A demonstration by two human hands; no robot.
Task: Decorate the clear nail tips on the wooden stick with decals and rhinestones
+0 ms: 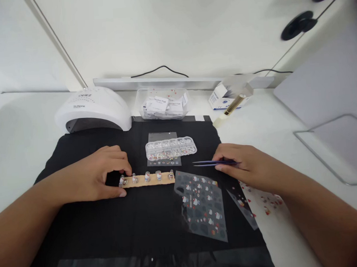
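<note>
My left hand (108,172) is at the left end of a tan strip (140,180), thumb on its near edge and a fingertip on its far edge. Along this strip stand several clear nail tips (147,176) with small cartoon decals. Pinched in my right hand (239,164) are dark purple tweezers (213,162), their thin points facing left above the black mat. Below the tweezers lies a clear sticker sheet (201,204) of white cartoon figures, its left edge curled. Behind the strip, a clear compartment case (171,148) of small gems rests on another sticker sheet (163,162).
A white nail lamp (95,108) stands at the back left of the black mat (112,234). Further back are a clear tub (163,104) of alcohol pad packets, an opened white box (224,98) and a gold-capped bottle (234,106). More sticker sheets (242,206) lie under my right forearm.
</note>
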